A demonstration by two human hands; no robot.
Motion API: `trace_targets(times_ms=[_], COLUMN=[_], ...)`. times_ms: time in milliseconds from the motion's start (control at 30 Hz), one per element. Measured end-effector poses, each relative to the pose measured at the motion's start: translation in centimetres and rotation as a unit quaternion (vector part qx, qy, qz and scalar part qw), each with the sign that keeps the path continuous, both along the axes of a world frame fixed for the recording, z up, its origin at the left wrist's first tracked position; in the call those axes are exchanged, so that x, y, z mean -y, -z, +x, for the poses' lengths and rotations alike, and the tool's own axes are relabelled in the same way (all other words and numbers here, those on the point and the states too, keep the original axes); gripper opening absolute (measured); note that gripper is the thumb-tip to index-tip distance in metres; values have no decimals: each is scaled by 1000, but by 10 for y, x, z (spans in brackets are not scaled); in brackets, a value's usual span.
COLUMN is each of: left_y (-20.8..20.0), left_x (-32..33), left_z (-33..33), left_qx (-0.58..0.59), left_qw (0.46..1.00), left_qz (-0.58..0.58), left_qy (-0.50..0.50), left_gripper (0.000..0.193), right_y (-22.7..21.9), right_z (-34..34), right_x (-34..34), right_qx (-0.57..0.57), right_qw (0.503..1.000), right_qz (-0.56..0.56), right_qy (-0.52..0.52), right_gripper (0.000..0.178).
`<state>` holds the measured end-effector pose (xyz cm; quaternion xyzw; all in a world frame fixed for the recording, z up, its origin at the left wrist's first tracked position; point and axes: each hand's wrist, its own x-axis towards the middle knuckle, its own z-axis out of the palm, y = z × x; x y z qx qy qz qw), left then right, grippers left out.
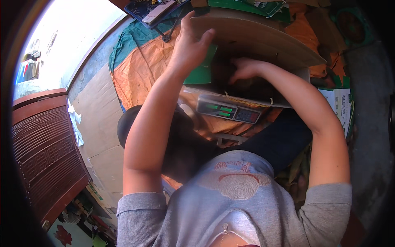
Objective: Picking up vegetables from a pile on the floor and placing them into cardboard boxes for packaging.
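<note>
A large brown cardboard box stands in front of me with its top open and a tall flap raised at the back. My left hand is up at the flap's left end, thumb apart from the fingers, nothing visible in it. Inside the shadowed opening is my right hand, its thumb and fingers spread; the box's contents are too dark to make out. A green panel shows at the box's left. Against its near side sits a digital scale with a lit green display and a keypad.
An orange tarpaulin covers the floor, with flattened cardboard on the left. A phone lies on a small dark folding table at the back. A white and green carton stands at right. Carved brown wooden furniture is far left.
</note>
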<state>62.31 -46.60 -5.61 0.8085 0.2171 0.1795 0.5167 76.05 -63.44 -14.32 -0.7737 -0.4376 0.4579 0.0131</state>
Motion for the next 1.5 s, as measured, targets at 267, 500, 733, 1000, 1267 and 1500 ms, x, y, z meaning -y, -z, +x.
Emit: trace_targets(times_ms=[267,500,733,1000,1267,1500], left_y=[17,32,5,-3,3,-10], left_x=[-5,-16,-25,-24,-22,-17], left_z=[0,8,5,7,-5,-13], left_qx=[27,-55,-33,46,68,61], left_qw=[1000,998,999,984,970,975], left_qz=[10,14,-14,-128,-156,-124], left_qy=[-13,0,-25,-116,-174,-172], left_gripper=[72,69,70,57,63,61], right_y=[-21,-122,-144,24,151,174], right_z=[1,16,-19,-142,-264,-274], right_x=[29,176,393,617,725,707], right_qx=[-52,-87,26,-18,108,150], right_qw=[989,909,815,678,762,716], right_qz=[138,328,312,60,-234,-318], right_qy=[5,243,487,733,594,603], right_gripper=[67,42,40,42,67,88])
